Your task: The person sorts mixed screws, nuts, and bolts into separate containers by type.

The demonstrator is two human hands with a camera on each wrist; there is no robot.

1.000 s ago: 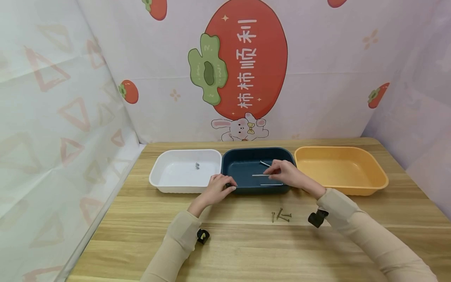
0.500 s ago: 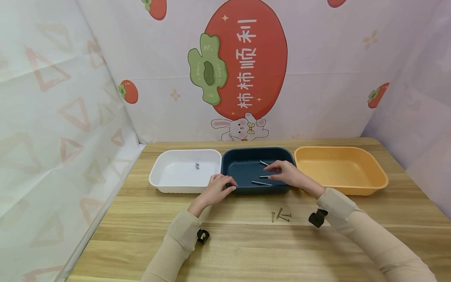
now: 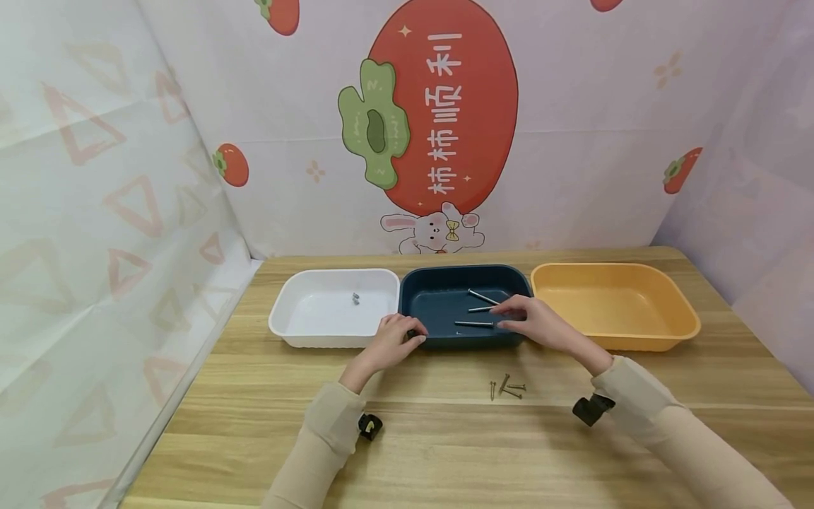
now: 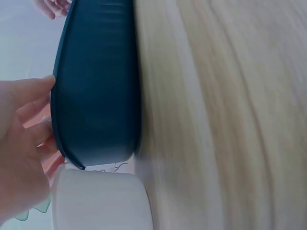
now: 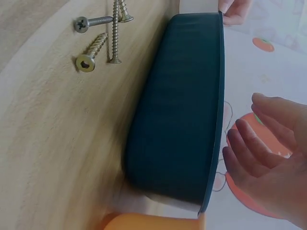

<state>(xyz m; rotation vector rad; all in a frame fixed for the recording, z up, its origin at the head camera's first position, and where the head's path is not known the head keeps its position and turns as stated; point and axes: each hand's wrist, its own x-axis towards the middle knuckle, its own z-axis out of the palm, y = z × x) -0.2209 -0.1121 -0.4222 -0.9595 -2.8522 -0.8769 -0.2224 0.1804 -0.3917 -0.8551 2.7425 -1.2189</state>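
We found the left hand with its grip clamped on the rim of the blue tray. The right hand had its grip apart over the tray, partly masking the metal bolts inside; the right wrist view cropped some screws.

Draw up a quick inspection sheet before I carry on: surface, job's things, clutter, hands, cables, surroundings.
Surface: pale wood-grain table.
Job's things: dark blue oblong plastic tray, holding at least three slender silver metal bolts; white oblong plastic tray at its left, holding tiny silver metal pieces; yellow-orange oblong plastic tray at its right; four gold-coloured metal screws loose on the table.
Clutter: nothing seen.
Hands: left hand grips the blue tray's near-left rim; right hand at that tray's right end, holding nothing visible.
Cables: nothing seen.
Surroundings: white backdrop with red fruit prints.
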